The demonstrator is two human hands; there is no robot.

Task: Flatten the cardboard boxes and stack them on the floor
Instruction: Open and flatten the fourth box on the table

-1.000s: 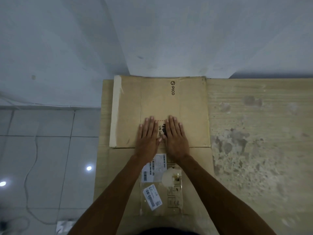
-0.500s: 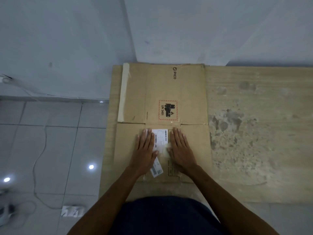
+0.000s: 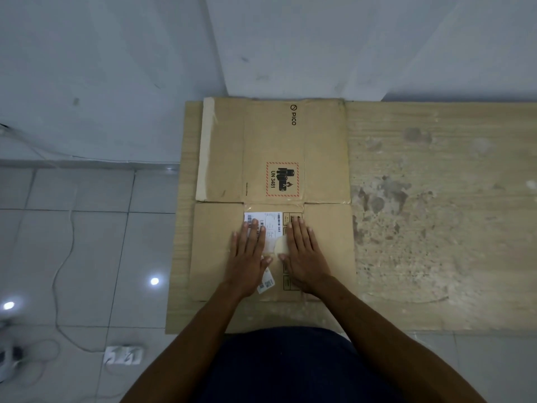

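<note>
A pale grey painted wall (image 3: 116, 68) fills the far side, and a grey glossy tiled floor (image 3: 72, 257) runs along the left and under the near edge. On that floor lies a large light wooden board with worn, blotchy patches (image 3: 436, 228), its far edge against the foot of the wall. The flattened brown cardboard box (image 3: 319, 141) lies on the left part of this board: its far edge touches the wall, its left edge sits just inside the board's left edge, its near edge stops short of the board's near edge, and to its right a broad stretch of bare board is free. A strip of pale tape (image 3: 206, 146) runs down the box's far left edge, and a red-bordered UN 3481 battery mark (image 3: 282, 179) shows on the far panel. The left hand (image 3: 247, 257) and right hand (image 3: 305, 257) press flat on the near panel, side by side, fingers straight and close together, gripping nothing; the left fingers overlap a white printed shipping label (image 3: 271, 219). A thin white cable (image 3: 62, 257) trails across the tiles to a white power strip (image 3: 123, 354). A second ago both palms lay on the far panel over the battery mark; since then they have come back to the near panel, and half a second ago they already rested about here
</note>
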